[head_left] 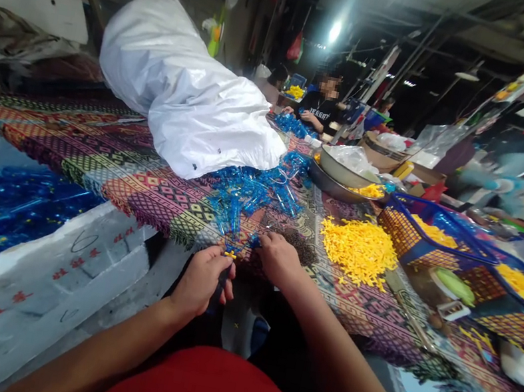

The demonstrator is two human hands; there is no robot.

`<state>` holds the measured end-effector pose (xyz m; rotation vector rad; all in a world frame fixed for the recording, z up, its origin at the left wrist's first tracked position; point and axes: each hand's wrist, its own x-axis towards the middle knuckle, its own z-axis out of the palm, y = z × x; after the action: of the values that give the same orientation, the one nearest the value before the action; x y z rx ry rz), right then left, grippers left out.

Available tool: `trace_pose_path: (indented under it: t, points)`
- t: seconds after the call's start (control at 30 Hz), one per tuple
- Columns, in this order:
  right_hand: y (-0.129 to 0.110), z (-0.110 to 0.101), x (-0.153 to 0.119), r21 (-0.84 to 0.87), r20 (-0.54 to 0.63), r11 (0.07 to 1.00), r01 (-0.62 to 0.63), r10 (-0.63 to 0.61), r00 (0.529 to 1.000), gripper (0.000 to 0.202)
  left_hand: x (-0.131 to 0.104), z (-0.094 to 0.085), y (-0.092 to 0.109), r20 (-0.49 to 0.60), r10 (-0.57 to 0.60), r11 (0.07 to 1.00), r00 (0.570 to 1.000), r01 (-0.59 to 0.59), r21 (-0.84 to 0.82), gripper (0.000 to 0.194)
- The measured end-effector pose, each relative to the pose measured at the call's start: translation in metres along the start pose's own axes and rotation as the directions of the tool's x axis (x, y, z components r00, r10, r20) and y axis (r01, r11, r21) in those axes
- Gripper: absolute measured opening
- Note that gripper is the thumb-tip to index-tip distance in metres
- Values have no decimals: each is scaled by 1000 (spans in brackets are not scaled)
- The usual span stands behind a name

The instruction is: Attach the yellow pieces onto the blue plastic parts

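Observation:
My left hand (pixel 203 278) pinches a small yellow piece (pixel 230 254) at the table's front edge. Close to its right, my right hand (pixel 278 260) has its fingers bent together at a small blue part (pixel 253 240); what exactly its fingertips hold is too small to tell. Blue transparent pieces (pixel 253 191) lie heaped just beyond both hands, partly under a large white sack (pixel 215 113). Beside my right hand is a pile of tiny dark bits (pixel 301 248). Further right lies a heap of yellow pieces (pixel 358 248).
A patterned cloth (pixel 142 185) covers the table. Blue baskets (pixel 436 243) of yellow pieces and stacked metal bowls (pixel 341 176) stand right. A white foam box (pixel 93 261) with blue pieces is at left. A person (pixel 321 105) sits across the table.

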<state>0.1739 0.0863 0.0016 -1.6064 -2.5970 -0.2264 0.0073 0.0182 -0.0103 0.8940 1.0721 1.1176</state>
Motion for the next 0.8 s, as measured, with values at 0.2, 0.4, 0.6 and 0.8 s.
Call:
trace_pose_path:
  t: [0.2, 0.4, 0.6, 0.8]
  points:
    - [-1, -1, -9, 176, -173, 984, 30, 0, 985, 24, 0, -1, 1, -15, 12, 1000, 1000, -12, 0, 14]
    - [-24, -5, -22, 511, -451, 809, 290, -35, 892, 18, 2, 5, -1, -4, 14, 1000, 1000, -14, 4, 9]
    - [-30, 0, -22, 349, -491, 863, 366, -164, 855, 18, 8, 10, -10, 11, 79, 996, 997, -79, 51, 7]
    - [-24, -1, -25, 256, -465, 889, 380, -232, 855, 19, 14, 9, -16, 83, 95, 994, 992, -99, 45, 9]
